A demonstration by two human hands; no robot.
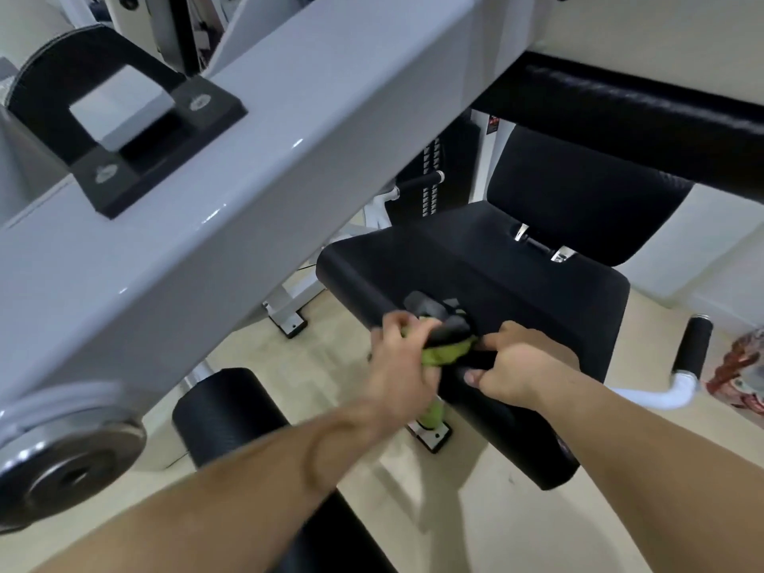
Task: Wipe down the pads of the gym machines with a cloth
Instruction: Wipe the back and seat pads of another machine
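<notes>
A black seat pad of a gym machine fills the middle of the view, with its black backrest pad behind. At the seat's front edge my left hand is closed around a green cloth bunched against a dark grey part. My right hand grips the seat's rounded front edge right beside the cloth, thumb underneath. A strip of the green cloth hangs down below the hands. A black roller pad sits lower left under my left forearm.
A thick grey machine arm crosses the upper left, close above my left arm, with a round metal pivot at its end. A black bar pad runs across the top right. A white handle with black grip stands right. Beige floor lies below.
</notes>
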